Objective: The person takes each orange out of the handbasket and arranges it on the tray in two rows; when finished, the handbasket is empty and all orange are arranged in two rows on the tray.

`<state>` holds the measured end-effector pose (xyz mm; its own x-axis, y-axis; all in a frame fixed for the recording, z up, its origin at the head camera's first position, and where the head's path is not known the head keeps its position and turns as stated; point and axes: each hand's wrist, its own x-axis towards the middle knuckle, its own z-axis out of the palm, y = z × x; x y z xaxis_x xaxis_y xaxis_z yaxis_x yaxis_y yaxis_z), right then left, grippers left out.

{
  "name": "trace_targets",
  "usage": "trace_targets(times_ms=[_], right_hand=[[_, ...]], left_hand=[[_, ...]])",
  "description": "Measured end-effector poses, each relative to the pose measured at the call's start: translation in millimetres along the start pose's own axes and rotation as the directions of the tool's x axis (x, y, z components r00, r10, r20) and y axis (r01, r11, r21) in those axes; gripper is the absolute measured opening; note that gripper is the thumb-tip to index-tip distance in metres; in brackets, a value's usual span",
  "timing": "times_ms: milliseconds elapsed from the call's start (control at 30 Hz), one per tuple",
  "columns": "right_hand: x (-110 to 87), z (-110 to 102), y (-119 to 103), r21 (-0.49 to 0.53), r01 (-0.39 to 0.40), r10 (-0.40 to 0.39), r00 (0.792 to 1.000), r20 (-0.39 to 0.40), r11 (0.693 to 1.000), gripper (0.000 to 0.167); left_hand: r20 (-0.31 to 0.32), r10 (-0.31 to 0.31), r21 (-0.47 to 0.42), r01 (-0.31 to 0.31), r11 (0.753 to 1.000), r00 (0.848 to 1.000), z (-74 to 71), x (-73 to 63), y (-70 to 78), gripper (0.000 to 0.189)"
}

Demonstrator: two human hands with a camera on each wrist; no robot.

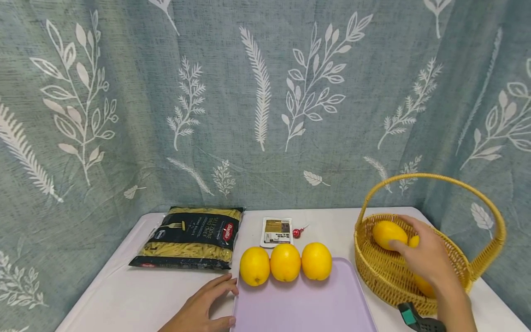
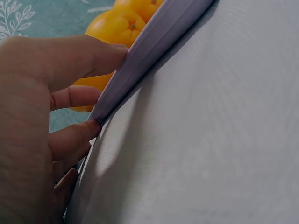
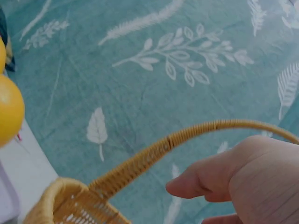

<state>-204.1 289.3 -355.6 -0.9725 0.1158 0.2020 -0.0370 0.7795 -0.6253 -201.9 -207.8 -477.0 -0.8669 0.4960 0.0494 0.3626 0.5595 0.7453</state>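
My left hand (image 1: pixel 203 306) rests at the left side of a lilac tray (image 1: pixel 307 306), fingers spread and fingertips touching its rim (image 2: pixel 154 42). Along the tray's far edge stand three oranges (image 1: pixel 285 263) in a row. At the right, my right hand (image 1: pixel 427 249) reaches into a wicker basket (image 1: pixel 381 279). Its thumb overlaps the near side of an orange (image 1: pixel 386 234) there, and its fingers extend beside the fruit's upper right. More oranges (image 1: pixel 424 286) show partly beneath the hand. In the right wrist view, thumb and fingers are apart below the basket's handle (image 3: pixel 154 151), with no fruit visible between them.
A bag of penne pasta (image 1: pixel 192 237) lies at the back left. Behind the tray are a small flat packet (image 1: pixel 277 232) and a small red trinket (image 1: pixel 297 233). The basket's handle (image 1: pixel 435 176) arches high over it. A patterned curtain (image 1: pixel 232 115) closes off the back.
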Motion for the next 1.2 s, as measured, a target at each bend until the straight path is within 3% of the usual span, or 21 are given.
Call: trace_targets(times_ms=[267,433,700,933,1200], right_hand=[[3.9,-1.9,17.8,-0.048,-0.119,0.119,0.993,0.002,0.992,0.076],[6.5,-3.3,23.5,-0.048,-0.222,0.224,0.974,0.033,0.974,0.077],[10.0,-3.0,33.7,-0.067,-0.280,0.284,0.956,0.073,0.958,0.077],[10.1,-5.0,39.4,-0.103,-0.326,0.334,0.940,0.074,0.940,0.082],[10.1,3.3,48.0,-0.098,-0.335,0.349,0.905,0.243,0.937,0.091]], left_hand=[[-0.005,-0.003,-0.003,0.003,1.000,1.000,-0.1,-0.1,0.5,0.039],[-0.021,0.010,0.004,-0.010,1.000,1.000,-0.1,-1.2,1.4,0.039],[-0.002,-0.028,-0.022,0.028,0.999,1.000,0.2,0.5,2.8,0.038],[-0.012,-0.019,-0.013,0.019,1.000,1.000,0.9,-0.1,2.4,0.039],[-0.021,0.002,0.004,-0.002,1.000,1.000,1.1,-0.7,1.7,0.038]])
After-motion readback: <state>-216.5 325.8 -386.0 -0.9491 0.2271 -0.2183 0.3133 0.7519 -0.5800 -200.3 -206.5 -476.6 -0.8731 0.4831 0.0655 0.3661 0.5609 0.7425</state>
